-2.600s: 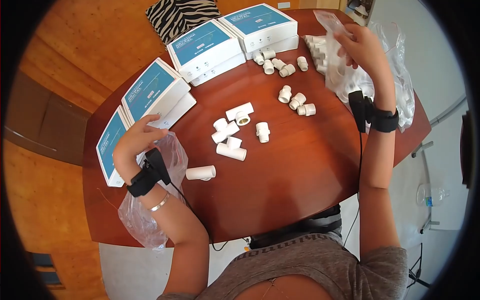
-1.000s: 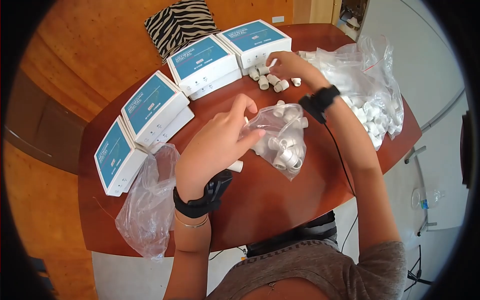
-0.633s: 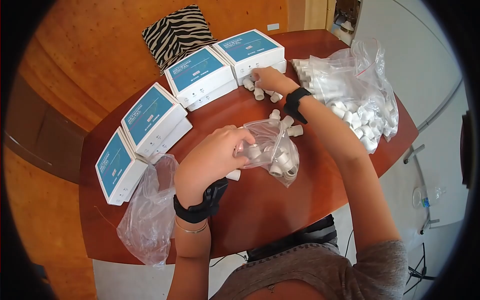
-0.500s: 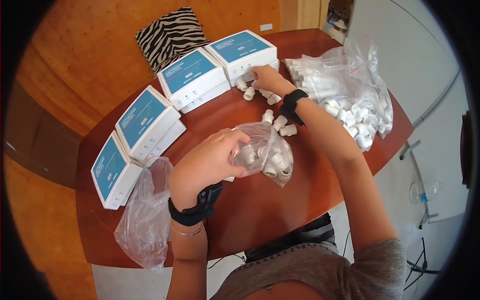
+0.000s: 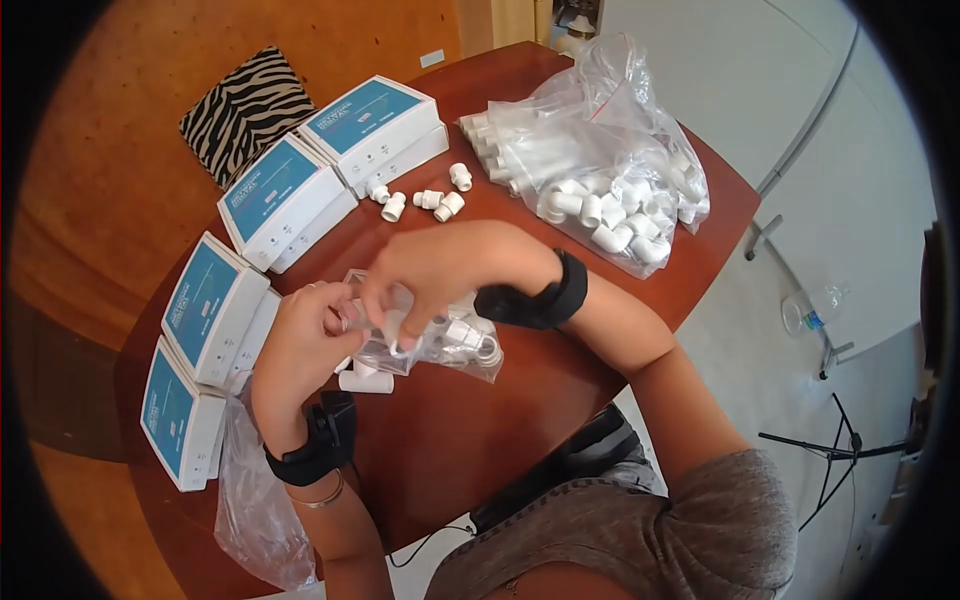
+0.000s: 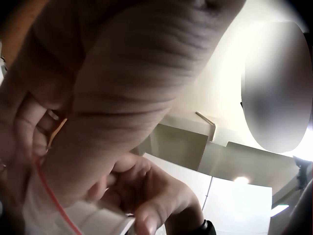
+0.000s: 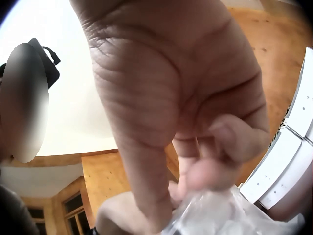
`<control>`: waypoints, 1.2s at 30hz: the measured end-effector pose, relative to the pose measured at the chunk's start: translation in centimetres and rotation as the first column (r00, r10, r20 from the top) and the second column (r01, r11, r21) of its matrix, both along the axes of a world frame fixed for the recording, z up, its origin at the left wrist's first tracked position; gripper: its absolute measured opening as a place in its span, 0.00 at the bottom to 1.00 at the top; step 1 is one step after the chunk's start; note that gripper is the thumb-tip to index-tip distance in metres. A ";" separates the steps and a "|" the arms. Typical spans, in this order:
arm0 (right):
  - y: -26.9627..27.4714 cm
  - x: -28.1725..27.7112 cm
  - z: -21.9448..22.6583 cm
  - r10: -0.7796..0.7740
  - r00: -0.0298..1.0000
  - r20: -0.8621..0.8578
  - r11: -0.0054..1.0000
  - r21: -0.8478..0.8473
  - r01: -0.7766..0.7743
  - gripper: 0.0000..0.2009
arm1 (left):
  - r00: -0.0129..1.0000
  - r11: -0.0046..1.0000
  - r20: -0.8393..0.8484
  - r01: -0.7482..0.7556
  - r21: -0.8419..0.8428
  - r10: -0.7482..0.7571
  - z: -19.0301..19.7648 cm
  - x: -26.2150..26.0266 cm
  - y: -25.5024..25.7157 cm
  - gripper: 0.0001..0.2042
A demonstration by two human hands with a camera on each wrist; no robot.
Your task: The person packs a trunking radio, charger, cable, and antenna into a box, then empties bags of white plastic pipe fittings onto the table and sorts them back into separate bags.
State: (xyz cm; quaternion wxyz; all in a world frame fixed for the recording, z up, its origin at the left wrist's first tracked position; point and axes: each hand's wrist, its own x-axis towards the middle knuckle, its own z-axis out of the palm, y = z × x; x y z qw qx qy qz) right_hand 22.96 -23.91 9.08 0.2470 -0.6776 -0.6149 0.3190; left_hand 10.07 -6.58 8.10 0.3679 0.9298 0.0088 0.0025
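Observation:
My left hand (image 5: 300,345) pinches the mouth of a clear zip bag (image 5: 487,372), which lies on the table with several white pipe fittings inside. The bag's red seal line (image 6: 53,195) runs past the fingers in the left wrist view. My right hand (image 5: 455,262) is at the bag's mouth, its fingers and thumb round a white pipe fitting (image 5: 397,347) that is mostly hidden. A white tee fitting (image 5: 368,380) lies just in front of the left hand. Farther back, several loose threaded fittings (image 5: 394,207) lie by the boxes.
Stacked white and blue boxes (image 5: 375,120) line the table's left and far edge. A large bag of white pipes and elbows (image 5: 600,165) fills the far right. A crumpled clear bag (image 5: 255,520) hangs over the near left edge of the table (image 5: 470,450).
My right hand has come back from the loose fittings by the boxes to the bag's mouth, with one fitting taken. The head view has turned, so the scene sits farther left.

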 end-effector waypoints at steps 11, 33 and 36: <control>-1.3 -0.7 0.6 -0.401 0.863 0.309 0.886 0.370 0.280 0.15 | 0.998 0.913 0.069 0.029 -0.408 -0.001 3.4 -1.5 -1.2 0.15; -0.8 26.4 3.4 -0.879 0.405 0.253 0.477 0.514 0.713 0.12 | 0.377 0.570 0.519 -0.772 -0.282 0.767 4.3 -17.1 11.8 0.15; -2.0 31.5 0.3 -0.881 0.316 0.352 0.428 0.306 0.850 0.12 | 0.378 0.543 0.481 -0.797 -0.266 0.791 3.7 -18.8 12.5 0.15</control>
